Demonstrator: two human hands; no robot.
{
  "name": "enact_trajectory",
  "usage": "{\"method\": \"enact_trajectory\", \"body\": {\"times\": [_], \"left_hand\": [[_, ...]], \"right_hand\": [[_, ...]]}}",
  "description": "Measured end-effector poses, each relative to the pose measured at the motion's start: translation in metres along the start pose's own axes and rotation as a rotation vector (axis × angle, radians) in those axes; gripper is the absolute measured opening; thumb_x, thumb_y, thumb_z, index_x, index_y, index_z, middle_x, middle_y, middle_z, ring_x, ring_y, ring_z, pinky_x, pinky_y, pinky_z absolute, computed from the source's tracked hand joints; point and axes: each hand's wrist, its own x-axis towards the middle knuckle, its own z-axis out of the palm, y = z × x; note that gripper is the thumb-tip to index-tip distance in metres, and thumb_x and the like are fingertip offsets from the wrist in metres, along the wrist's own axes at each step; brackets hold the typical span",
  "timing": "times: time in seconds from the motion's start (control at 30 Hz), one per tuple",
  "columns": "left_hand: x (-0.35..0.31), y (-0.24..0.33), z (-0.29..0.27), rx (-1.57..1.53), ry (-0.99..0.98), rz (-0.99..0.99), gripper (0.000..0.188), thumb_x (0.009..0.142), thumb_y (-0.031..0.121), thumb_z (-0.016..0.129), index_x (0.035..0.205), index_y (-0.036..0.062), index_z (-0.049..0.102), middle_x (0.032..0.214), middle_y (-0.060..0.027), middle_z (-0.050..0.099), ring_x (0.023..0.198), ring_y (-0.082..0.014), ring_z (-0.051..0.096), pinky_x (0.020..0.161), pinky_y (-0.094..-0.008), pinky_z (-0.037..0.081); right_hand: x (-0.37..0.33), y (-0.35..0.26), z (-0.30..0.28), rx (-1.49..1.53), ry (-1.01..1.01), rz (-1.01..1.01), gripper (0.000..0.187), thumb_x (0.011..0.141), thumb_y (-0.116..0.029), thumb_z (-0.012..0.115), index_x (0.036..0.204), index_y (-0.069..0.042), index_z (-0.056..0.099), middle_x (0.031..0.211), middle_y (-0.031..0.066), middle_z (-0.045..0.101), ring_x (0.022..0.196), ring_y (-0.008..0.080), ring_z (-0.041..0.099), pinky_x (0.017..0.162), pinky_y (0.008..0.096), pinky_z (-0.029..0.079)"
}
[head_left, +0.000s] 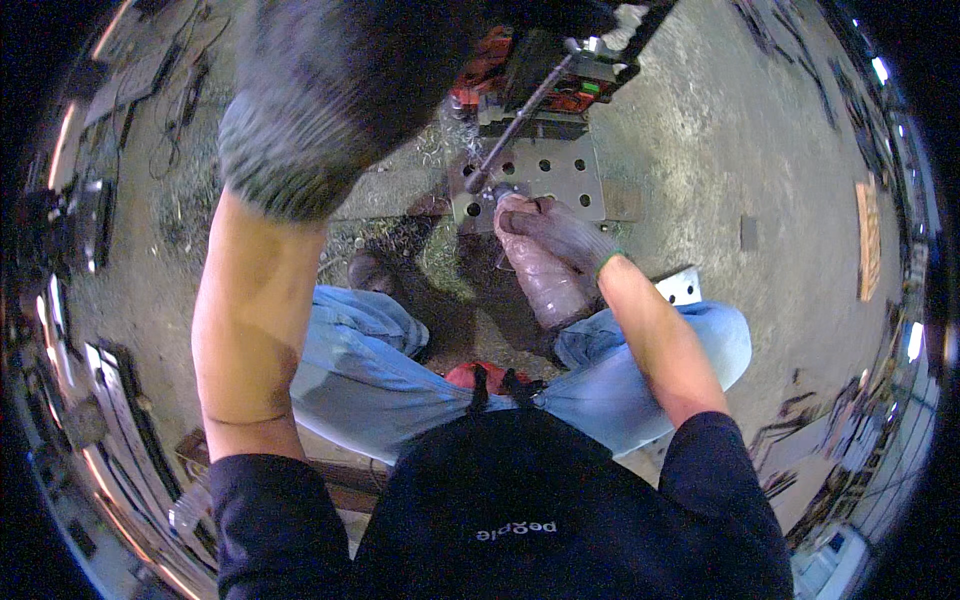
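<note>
My right hand [560, 232], in a grey glove, is closed around the neck of a clear plastic bottle [550, 290]. The bottle is tilted, its top toward a steel plate [592, 185] with several round holes. Over that plate stands a red and black machine [575, 98], which looks like a drill. From it a thin metal lever [527, 115] with a knob slants down almost to the bottle's top. Close to the camera, my left hand [320, 110] in a dark glove is raised beside the machine, blurred. Its fingers are hidden, so what it touches cannot be told.
Metal shavings [400, 238] litter the floor left of the plate. My knees are spread on either side, with a white piece with holes [680, 287] by the right one. A small grey block [748, 233] and an orange-brown slatted piece [868, 240] lie farther right.
</note>
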Motion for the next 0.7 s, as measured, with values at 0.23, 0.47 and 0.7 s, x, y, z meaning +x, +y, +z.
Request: {"method": "enact_trajectory", "body": {"times": [0.23,0.47,0.7], "left_hand": [[0.004,0.009,-0.004,0.458,-0.063,0.076,0.031,0.088,0.026,0.063,0.116,0.0113,0.064,0.102,-0.0064,0.069,0.092,-0.0205,0.065,0.08,-0.0352,0.052],[0.002,0.014,-0.011,0.668,-0.1,0.138,0.03,0.084,0.03,0.066,0.11,0.0155,0.068,0.103,-0.0052,0.069,0.096,-0.0227,0.064,0.085,-0.0381,0.049],[0.005,0.023,-0.009,0.597,-0.097,0.097,0.027,0.079,0.031,0.07,0.103,0.0186,0.07,0.103,-0.0045,0.068,0.1,-0.0248,0.062,0.09,-0.0406,0.045]], "right_hand": [[-0.001,-0.004,0.001,0.006,0.132,-0.141,0.062,0.085,-0.048,0.069,0.125,-0.001,0.06,0.117,0.0135,0.067,0.104,0.0214,0.064,0.091,0.0346,0.05],[-0.006,-0.006,0.001,0.429,0.016,0.001,0.051,0.087,-0.049,0.068,0.116,-0.007,0.066,0.104,0.0063,0.069,0.092,0.0154,0.062,0.084,0.0307,0.049],[0.007,0.011,0.009,0.093,0.019,-0.085,0.054,0.099,-0.055,0.043,0.121,-0.01,0.064,0.106,0.0106,0.07,0.097,0.0208,0.064,0.089,0.034,0.049]]}}
